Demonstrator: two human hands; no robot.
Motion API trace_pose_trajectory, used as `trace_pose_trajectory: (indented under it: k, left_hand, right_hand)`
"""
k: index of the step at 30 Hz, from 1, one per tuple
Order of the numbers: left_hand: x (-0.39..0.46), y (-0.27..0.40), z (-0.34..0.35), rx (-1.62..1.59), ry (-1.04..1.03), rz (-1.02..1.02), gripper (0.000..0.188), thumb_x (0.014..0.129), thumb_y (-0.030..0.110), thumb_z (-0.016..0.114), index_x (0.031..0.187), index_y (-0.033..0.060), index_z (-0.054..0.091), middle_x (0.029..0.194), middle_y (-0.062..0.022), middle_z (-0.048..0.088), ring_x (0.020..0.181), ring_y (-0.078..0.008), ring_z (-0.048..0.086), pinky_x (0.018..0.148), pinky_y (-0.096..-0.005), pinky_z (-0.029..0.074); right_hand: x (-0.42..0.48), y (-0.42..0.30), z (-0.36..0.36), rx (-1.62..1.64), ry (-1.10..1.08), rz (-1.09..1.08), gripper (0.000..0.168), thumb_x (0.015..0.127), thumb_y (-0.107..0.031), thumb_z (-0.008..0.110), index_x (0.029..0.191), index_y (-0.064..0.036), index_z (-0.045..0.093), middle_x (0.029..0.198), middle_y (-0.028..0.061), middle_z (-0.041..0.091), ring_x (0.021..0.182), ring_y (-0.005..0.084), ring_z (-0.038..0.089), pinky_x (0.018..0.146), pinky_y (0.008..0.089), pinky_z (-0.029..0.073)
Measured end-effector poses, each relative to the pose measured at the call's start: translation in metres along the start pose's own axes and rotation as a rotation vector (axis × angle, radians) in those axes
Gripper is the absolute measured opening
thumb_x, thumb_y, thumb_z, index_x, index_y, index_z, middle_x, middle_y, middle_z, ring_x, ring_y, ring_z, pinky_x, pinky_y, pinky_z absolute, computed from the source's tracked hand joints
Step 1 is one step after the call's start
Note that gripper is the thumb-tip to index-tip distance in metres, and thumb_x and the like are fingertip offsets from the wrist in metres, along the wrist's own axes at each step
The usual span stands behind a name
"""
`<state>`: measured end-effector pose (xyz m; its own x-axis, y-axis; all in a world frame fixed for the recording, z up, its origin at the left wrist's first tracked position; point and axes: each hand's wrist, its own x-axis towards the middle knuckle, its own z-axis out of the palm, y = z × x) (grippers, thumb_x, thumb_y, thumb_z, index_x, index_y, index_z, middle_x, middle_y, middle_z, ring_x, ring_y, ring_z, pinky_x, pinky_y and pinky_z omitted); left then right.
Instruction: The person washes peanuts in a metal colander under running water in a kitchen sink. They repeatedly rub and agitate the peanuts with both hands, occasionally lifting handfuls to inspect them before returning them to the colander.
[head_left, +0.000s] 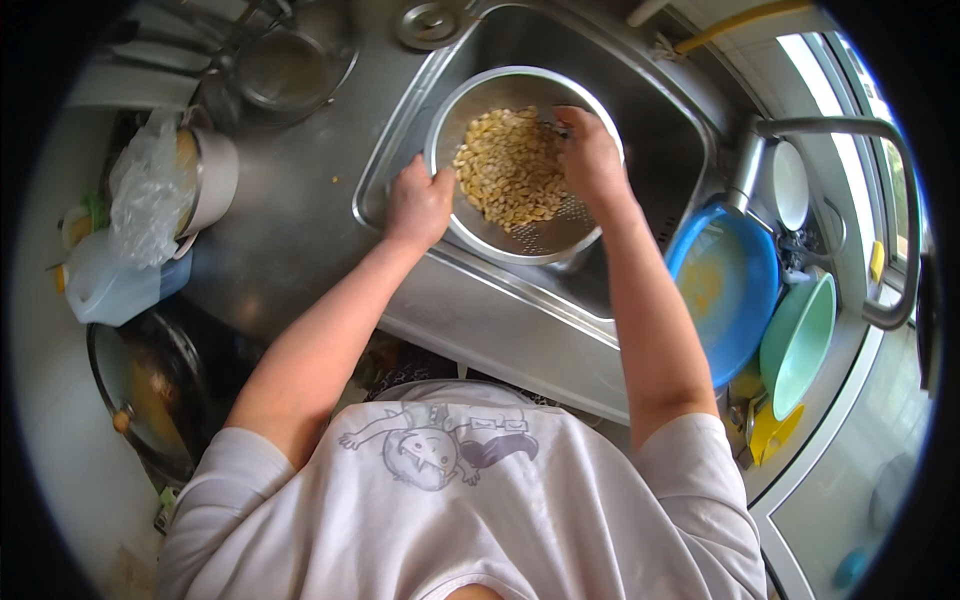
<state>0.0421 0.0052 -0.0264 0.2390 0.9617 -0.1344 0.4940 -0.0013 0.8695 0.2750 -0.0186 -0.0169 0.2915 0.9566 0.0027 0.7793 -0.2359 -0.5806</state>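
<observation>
A stainless-steel colander (480, 91) sits over the sink basin, with small holes showing in its lower right wall. Pale yellow beans or kernels (506, 165) are heaped inside it. My left hand (422, 199) grips the colander's left rim, thumb over the edge. Inside the bowl, at the right edge of the heap, is my right hand (592, 154) with curled fingers. Those fingertips are partly hidden, and whether they pinch any beans is unclear.
The steel sink (667, 97) has a faucet (750, 169) on its right. A blue basin (739, 300) with cloudy liquid and a green bowl (806, 345) stand there too. Left are a white pot (217, 180), a plastic jug (112, 274) and a glass-lidded pan (146, 397).
</observation>
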Motion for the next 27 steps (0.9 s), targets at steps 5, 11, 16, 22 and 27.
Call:
trace_pose_trajectory:
  k: [5,11,16,22,27]
  left_hand:
    - [-0.001,0.006,-0.007,0.005,-0.070,-0.013,0.025,0.083,0.019,0.053,0.086,-0.0054,0.057,0.081,-0.0286,0.063,0.082,-0.0474,0.059,0.074,-0.0502,0.046]
    - [0.002,-0.005,-0.002,0.029,-0.040,0.029,0.028,0.083,0.021,0.054,0.087,-0.0072,0.058,0.082,-0.0294,0.062,0.083,-0.0484,0.059,0.075,-0.0503,0.047]
    - [-0.002,0.009,-0.008,0.016,-0.039,-0.021,0.028,0.082,0.020,0.054,0.090,-0.0063,0.059,0.084,-0.0298,0.062,0.084,-0.0486,0.059,0.075,-0.0496,0.047]
    - [0.002,-0.007,-0.001,0.047,-0.066,-0.050,0.027,0.083,0.020,0.055,0.085,-0.0068,0.059,0.079,-0.0283,0.063,0.078,-0.0451,0.062,0.071,-0.0486,0.048]
    - [0.006,-0.016,-0.006,0.034,-0.020,0.060,0.028,0.084,0.020,0.056,0.087,-0.0077,0.060,0.079,-0.0263,0.065,0.077,-0.0432,0.062,0.070,-0.0460,0.046]
  right_hand:
    - [-0.015,-0.060,0.039,-0.116,-0.067,0.103,0.035,0.085,-0.027,0.061,0.116,-0.012,0.056,0.114,0.0151,0.058,0.098,0.0350,0.062,0.082,0.0455,0.050]
    - [-0.026,-0.044,0.061,-0.077,-0.190,-0.012,0.020,0.085,-0.012,0.052,0.103,-0.007,0.058,0.101,0.0191,0.063,0.087,0.0379,0.064,0.075,0.0470,0.051]
    - [-0.025,-0.015,0.006,-0.034,-0.115,-0.086,0.034,0.077,0.004,0.053,0.108,-0.005,0.063,0.109,0.0176,0.063,0.101,0.0344,0.061,0.086,0.0417,0.049]
    - [-0.062,-0.035,0.017,-0.057,-0.194,0.000,0.043,0.078,-0.021,0.068,0.115,-0.003,0.054,0.110,0.0248,0.059,0.097,0.0389,0.062,0.082,0.0464,0.052]
    - [-0.051,-0.067,0.080,0.033,-0.166,-0.017,0.029,0.075,-0.008,0.061,0.102,-0.001,0.054,0.104,0.0238,0.061,0.089,0.0401,0.064,0.077,0.0451,0.054]
